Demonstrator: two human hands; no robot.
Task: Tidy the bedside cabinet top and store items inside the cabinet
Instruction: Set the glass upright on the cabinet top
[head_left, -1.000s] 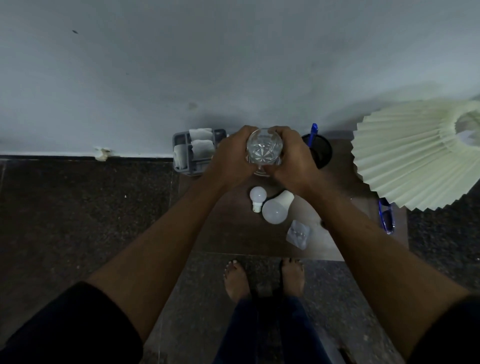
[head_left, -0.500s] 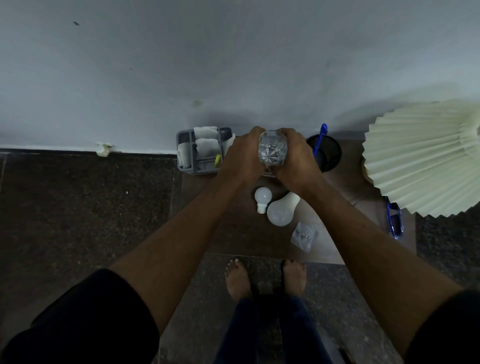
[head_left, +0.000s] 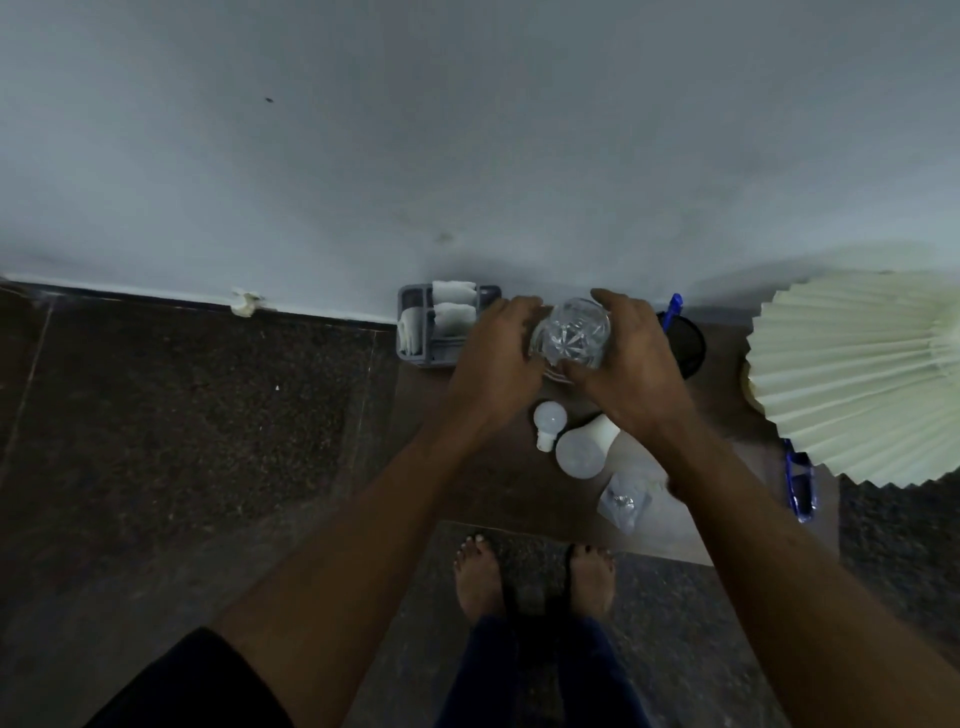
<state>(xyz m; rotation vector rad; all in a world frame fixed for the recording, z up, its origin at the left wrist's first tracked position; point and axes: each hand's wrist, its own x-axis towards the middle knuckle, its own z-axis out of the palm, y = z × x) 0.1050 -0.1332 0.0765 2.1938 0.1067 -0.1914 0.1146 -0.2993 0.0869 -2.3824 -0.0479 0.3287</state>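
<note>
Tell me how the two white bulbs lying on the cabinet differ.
The small bulb is much smaller than the large bulb. The small bulb's base points toward the person; the large bulb's base points away, toward the right hand. Both are white and lie on their sides on the cabinet top.

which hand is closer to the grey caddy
Left. The left hand is just beside the grey caddy; the right hand is farther off, across the clear container.
</note>
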